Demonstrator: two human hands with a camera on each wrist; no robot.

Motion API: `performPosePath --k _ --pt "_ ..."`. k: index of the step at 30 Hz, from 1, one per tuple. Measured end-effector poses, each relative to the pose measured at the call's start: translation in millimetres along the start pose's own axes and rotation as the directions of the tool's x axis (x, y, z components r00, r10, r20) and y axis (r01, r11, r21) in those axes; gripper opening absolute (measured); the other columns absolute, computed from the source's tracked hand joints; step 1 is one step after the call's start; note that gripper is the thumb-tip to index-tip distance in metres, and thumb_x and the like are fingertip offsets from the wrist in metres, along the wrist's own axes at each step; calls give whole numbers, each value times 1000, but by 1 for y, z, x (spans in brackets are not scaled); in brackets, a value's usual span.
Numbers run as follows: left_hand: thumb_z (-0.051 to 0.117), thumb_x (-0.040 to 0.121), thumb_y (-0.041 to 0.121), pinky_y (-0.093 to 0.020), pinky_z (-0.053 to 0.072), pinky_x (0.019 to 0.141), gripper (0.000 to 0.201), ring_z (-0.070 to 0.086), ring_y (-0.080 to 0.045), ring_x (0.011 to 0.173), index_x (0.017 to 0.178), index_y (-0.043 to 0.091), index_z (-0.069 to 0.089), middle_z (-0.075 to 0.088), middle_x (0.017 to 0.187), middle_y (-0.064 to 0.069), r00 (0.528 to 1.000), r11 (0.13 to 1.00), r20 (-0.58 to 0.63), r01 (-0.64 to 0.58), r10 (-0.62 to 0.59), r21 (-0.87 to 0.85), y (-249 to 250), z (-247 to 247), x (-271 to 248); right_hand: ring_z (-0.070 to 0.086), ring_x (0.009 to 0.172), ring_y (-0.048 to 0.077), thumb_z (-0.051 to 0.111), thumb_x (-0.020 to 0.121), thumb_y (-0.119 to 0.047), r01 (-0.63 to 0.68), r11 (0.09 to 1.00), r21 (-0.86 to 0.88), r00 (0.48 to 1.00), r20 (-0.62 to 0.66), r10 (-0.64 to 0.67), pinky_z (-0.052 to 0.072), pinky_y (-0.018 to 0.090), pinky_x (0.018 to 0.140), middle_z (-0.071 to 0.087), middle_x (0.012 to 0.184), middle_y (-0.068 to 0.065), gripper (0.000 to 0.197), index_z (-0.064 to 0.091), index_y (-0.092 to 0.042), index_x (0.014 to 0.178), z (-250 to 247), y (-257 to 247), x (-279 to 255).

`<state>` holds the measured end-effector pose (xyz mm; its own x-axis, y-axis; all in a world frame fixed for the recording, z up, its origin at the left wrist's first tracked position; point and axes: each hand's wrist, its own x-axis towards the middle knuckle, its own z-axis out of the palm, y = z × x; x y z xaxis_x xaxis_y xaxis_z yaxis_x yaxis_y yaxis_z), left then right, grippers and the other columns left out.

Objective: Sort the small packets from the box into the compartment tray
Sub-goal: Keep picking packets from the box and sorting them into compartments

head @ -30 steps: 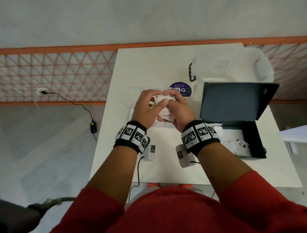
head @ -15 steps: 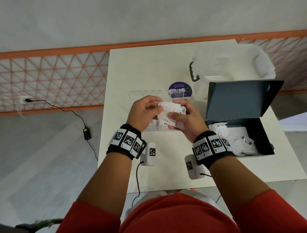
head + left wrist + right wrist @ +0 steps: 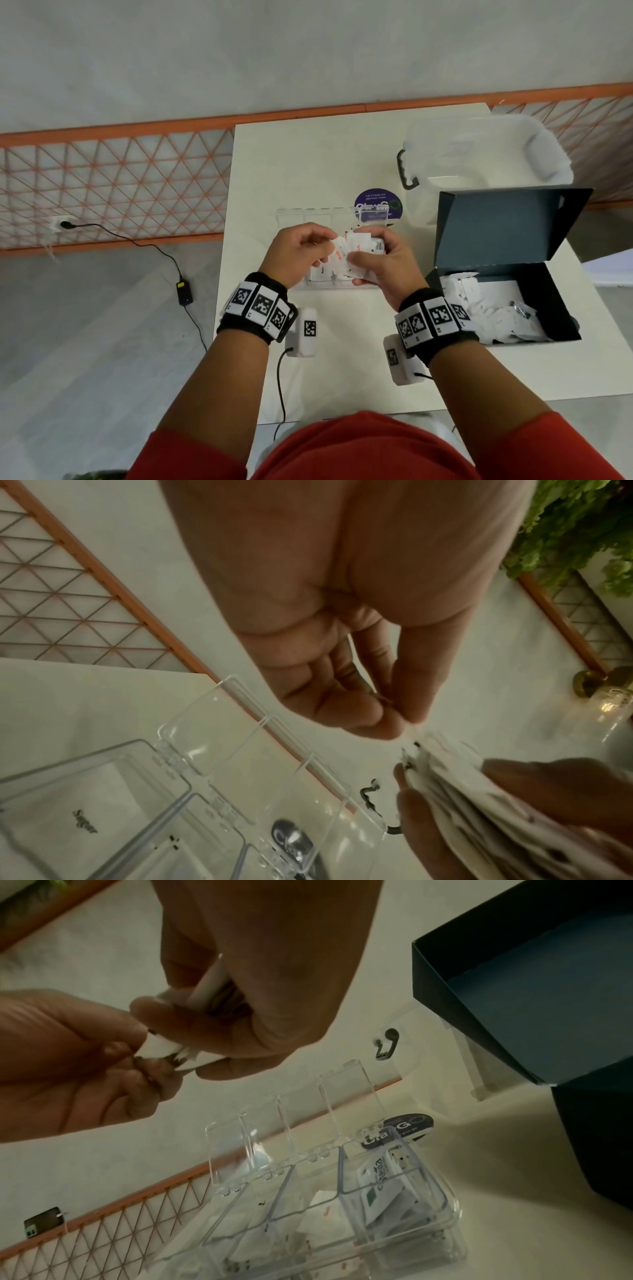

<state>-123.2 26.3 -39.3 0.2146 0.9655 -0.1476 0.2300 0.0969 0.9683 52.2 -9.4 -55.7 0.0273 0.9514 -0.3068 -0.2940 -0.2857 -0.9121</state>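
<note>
White paper packets (image 3: 356,255) sit bunched in the right hand (image 3: 383,270), fingers curled round the stack, held above the clear acrylic compartment tray (image 3: 294,219) on the bench (image 3: 342,377). Left hand (image 3: 294,253) pinches one packet at the stack's edge w/ thumb & fingertips. Tray lids stand open; a few packets lie in the compartments. More packets fill the dark box (image 3: 548,301), lid up, just right of the tray.
</note>
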Motion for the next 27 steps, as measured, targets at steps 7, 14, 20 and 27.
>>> performPosePath --k 7,14,20,27 --pt "71 83 10 -10 48 65 14 65 -1 67 85 23 73 70 76 7 996 966 -70 70 -54 250 -26 -1 31 71 70 16 68 81 9 18 994 106 985 -172 0 53 28 48 70 87 -3 39 71 -29 84 -37 -4 5" --pt "64 87 12 -23 51 84 16 66 -17 90 98 17 76 73 99 -2 989 749 92 27 -117 662 -48 54 65 71 69 11 69 83 5 11 996 93 979 -203 8 54 28 50 71 81 -7 32 69 -24 95 -77 -12 8" --pt "54 88 5 -30 48 78 27 63 -27 96 102 22 69 66 108 -6 965 390 195 -115 -174 914 -60 77 70 72 69 14 70 82 7 -46 997 58 996 -77 50 54 29 51 72 81 -9 36 71 -28 89 -93 -13 9" --pt "52 89 6 -31 48 80 25 61 -23 95 101 18 70 65 106 -2 996 518 89 -72 -8 853 -62 72 62 74 75 22 76 78 5 -94 995 41 996 4 94 56 29 52 73 92 0 34 73 -27 88 -99 -13 13"
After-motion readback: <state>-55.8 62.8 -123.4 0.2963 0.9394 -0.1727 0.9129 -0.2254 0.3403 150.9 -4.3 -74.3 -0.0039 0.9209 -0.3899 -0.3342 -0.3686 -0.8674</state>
